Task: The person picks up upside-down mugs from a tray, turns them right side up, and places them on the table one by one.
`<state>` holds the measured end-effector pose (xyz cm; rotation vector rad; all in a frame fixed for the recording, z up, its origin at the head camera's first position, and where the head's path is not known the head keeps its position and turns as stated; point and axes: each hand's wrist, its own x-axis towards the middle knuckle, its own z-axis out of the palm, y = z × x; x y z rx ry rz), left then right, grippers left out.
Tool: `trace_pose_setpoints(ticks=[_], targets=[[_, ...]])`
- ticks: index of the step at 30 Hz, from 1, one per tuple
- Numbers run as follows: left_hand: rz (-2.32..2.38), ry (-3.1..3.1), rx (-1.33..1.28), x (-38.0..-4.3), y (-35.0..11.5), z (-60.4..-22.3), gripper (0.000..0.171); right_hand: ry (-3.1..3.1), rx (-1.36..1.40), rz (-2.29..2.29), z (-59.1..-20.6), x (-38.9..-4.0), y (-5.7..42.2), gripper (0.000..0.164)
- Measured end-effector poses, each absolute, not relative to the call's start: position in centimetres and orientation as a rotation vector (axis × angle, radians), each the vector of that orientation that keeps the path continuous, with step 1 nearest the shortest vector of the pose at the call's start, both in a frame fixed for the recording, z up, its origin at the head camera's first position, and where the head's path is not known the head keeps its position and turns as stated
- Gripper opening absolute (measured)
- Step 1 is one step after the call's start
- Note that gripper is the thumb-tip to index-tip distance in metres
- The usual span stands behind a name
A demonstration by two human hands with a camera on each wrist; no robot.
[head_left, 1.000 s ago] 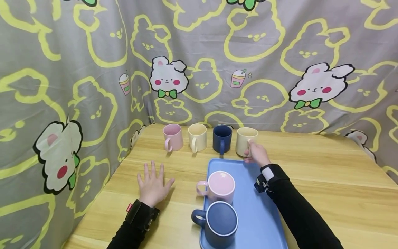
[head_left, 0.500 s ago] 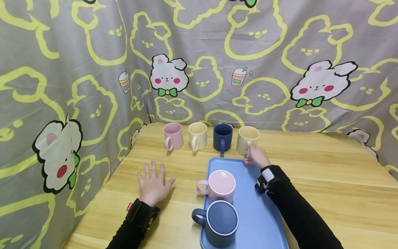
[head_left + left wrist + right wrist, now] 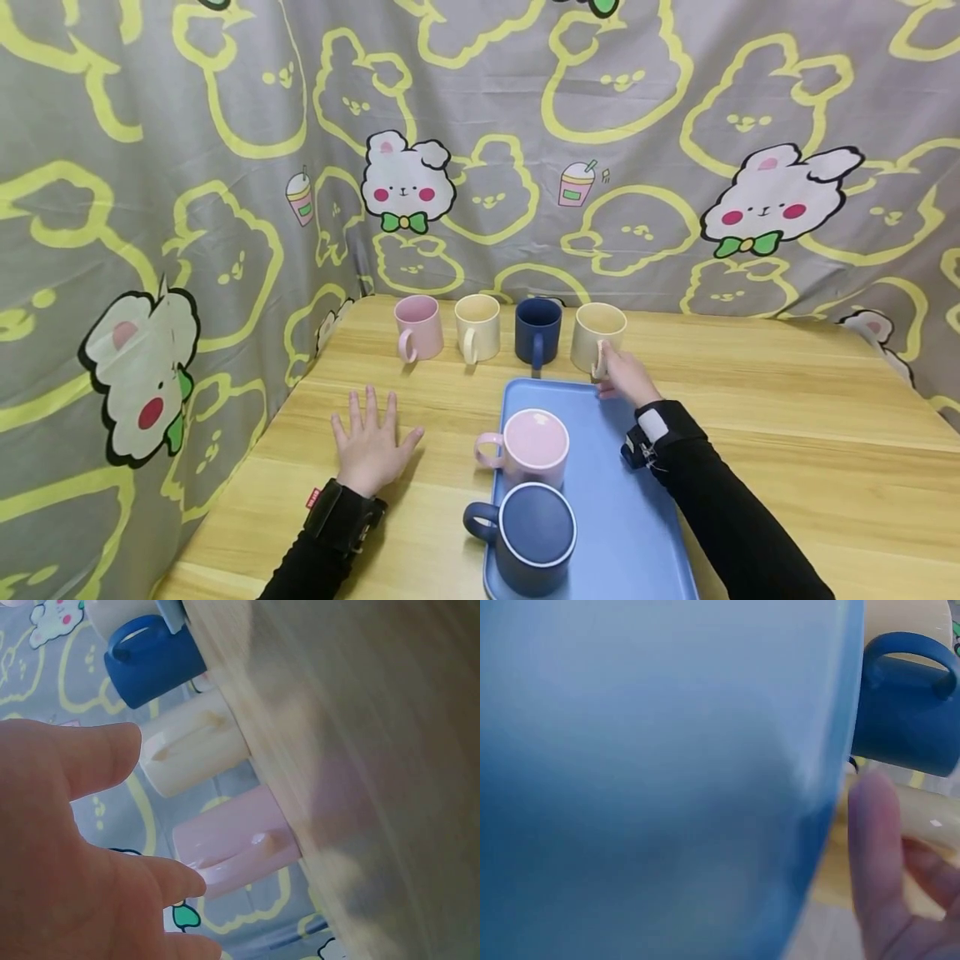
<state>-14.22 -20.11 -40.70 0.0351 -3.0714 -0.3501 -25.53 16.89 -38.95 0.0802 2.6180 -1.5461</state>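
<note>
Right hand at cylindrical cream mug | smooth tray | wood-grain table

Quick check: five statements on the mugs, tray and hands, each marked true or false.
The left hand holds a mug. False: it holds nothing.
The right hand is at the handle of the rightmost cream mug. True.
The tray bears three mugs. False: two, a pink mug and a dark blue mug.
The navy mug stands between the rightmost cream mug and the left cream mug. True.
Both tray mugs' handles point right in the head view. False: they point left.
</note>
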Motion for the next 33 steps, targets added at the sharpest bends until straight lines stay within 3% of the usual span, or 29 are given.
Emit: trace_pose_setpoints(ticks=[4, 9, 18, 33], targets=[[-0.352, -3.066, 0.027, -14.3, -20.1, -40.9, 0.077, 2.982, -0.028, -1.186, -37.5, -23.3, 18.9, 0.074], [-0.365, -3.066, 0.010, -14.3, -19.8, -40.8, 0.076, 3.253, -0.143, -0.922, -36.3, -19.0, 22.2, 0.067], [-0.383, -3.071, -0.033, -14.1, -20.1, -40.5, 0.073, 3.191, -0.192, -0.616, -39.3, -13.3, 27.2, 0.075], [-0.371, -3.112, -0.075, -13.9, -20.1, -40.6, 0.073, 3.067, -0.143, -0.605, -40.6, -11.9, 27.4, 0.082]])
